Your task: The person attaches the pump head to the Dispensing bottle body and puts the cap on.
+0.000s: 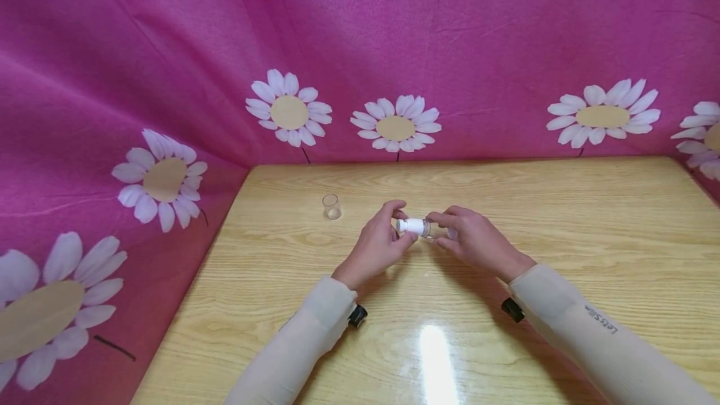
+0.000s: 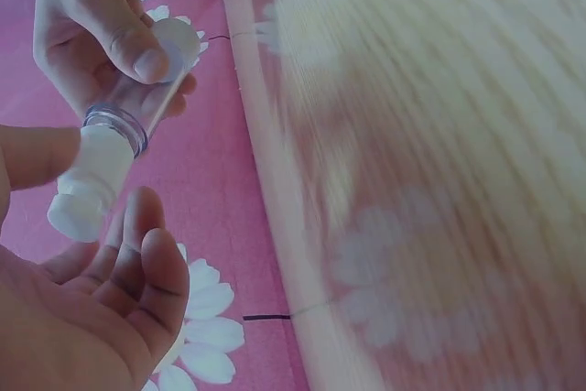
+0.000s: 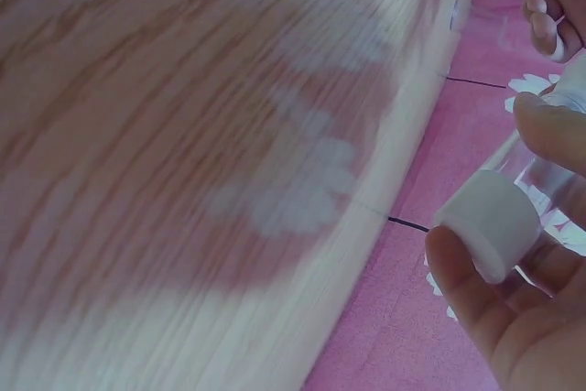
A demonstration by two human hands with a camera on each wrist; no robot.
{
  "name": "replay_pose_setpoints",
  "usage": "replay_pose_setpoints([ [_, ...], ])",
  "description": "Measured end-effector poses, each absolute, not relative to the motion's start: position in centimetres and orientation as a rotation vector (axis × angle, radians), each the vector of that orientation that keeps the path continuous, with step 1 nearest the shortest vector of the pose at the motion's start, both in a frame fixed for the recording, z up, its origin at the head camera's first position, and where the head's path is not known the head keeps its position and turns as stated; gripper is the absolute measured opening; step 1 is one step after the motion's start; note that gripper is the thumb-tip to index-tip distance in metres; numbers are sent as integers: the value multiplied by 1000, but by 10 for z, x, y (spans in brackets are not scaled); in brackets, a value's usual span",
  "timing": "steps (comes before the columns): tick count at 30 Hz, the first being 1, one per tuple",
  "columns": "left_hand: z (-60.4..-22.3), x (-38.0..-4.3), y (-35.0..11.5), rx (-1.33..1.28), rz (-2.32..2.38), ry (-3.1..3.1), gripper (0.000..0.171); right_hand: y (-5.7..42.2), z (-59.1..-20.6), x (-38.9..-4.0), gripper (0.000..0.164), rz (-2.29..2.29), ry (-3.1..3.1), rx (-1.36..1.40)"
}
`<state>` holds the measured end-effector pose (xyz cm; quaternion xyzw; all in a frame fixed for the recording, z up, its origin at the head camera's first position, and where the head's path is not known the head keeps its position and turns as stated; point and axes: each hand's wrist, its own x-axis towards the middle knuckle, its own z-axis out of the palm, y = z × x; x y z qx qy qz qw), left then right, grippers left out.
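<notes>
Here, both hands meet over the pale, wood-grained counter (image 1: 270,267), with one assembled object held lengthwise between them. The left hand (image 1: 375,244) pinches a white, stepped cylindrical piece (image 1: 415,226), its thumb against the side and its other fingers curled around from the opposite side. The right hand (image 1: 478,239) grips a clear, see-through cylindrical container (image 1: 439,232), thumb on one side and fingers bent on the other; in the right wrist view, a white band-like end (image 3: 490,222) shows on that container, close to the fingertips. The white piece sits at the container's other end, meeting a clear ringed rim (image 2: 117,125), and its narrower tip points toward the left hand's side.

Apart from the hands, beyond the left one, a small clear cup (image 1: 332,207) stands upright on the counter. Magenta cloth (image 1: 422,17) printed with large white daisies (image 1: 289,112) hangs behind the counter and along its left side. Beige sleeves (image 1: 585,317) cover both forearms, and a small black device (image 1: 357,315) shows at each wrist.
</notes>
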<state>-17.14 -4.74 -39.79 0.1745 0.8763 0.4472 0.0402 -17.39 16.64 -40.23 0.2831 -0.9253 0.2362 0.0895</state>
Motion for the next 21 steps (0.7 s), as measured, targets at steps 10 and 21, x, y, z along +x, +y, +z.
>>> replay_pose_setpoints([
  [10,-394,-170,-50,227,1298,2761,53,163,-401,-175,40,749,-2769,830],
  [21,-389,-170,-56,267,1270,2737,37,158,-400,-174,41,718,-2773,846],
])
